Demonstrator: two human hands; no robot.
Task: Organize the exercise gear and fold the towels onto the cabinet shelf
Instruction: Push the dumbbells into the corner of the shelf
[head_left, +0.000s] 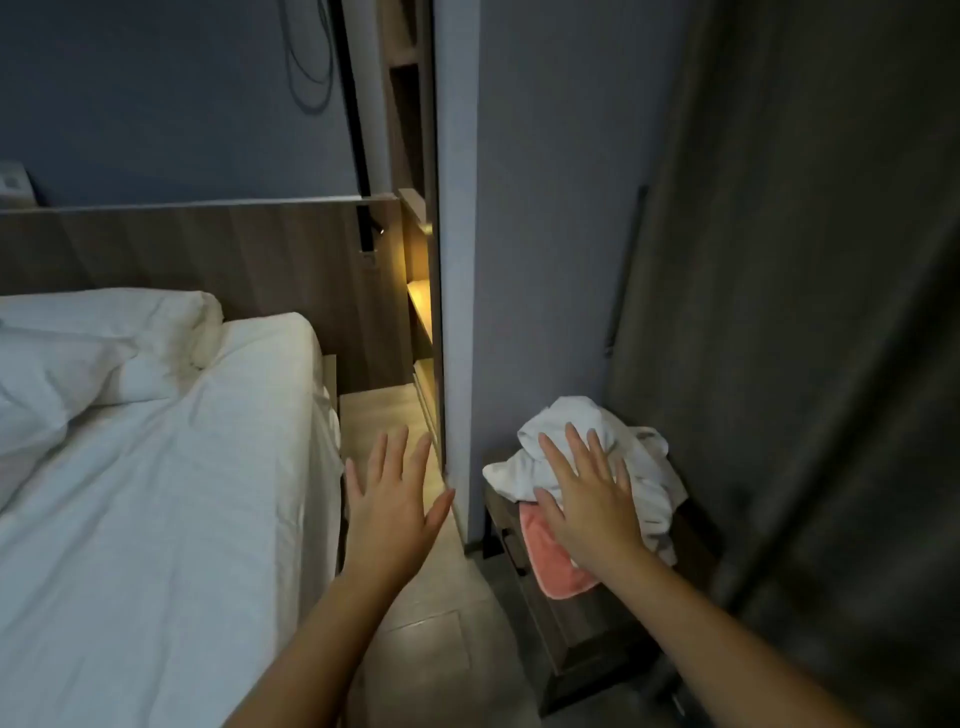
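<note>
A crumpled white towel (641, 467) lies heaped on a low wooden cabinet (582, 639) at the right, against the wall. Under it a pink towel (550, 564) hangs over the cabinet's front edge. My right hand (589, 499) is spread flat over both towels, fingers apart, and holds nothing. My left hand (392, 499) hovers open above the floor between the bed and the cabinet, with nothing in it. No exercise gear shows in this view.
A bed (156, 493) with white sheets and a pillow (78, 358) fills the left. A narrow strip of tiled floor (431, 649) runs between bed and cabinet. A dark curtain (805, 312) hangs at the right, and a lit wooden shelf unit (421, 306) stands behind the wall corner.
</note>
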